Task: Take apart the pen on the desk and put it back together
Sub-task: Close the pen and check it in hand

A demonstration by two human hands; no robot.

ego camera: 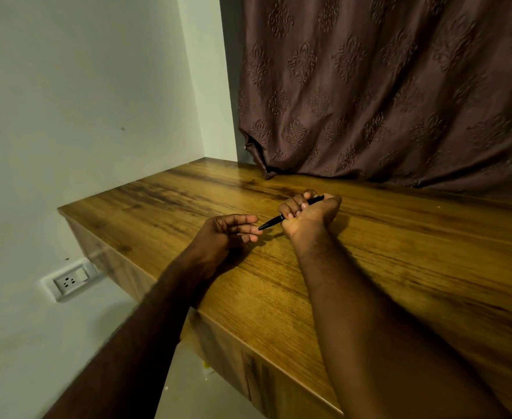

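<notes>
A slim black pen is held above the wooden desk, its tip pointing left. My right hand is wrapped around the pen's middle and rear, and the back end sticks out past the fist. My left hand sits just left of the tip with its fingers curled and slightly apart. Its fingertips are at the pen's point, and I cannot tell whether they touch it. The pen looks whole, in one piece.
A brown patterned curtain hangs along the back of the desk. A white wall borders the left side, with a socket low down. The desk's left edge lies near my left forearm.
</notes>
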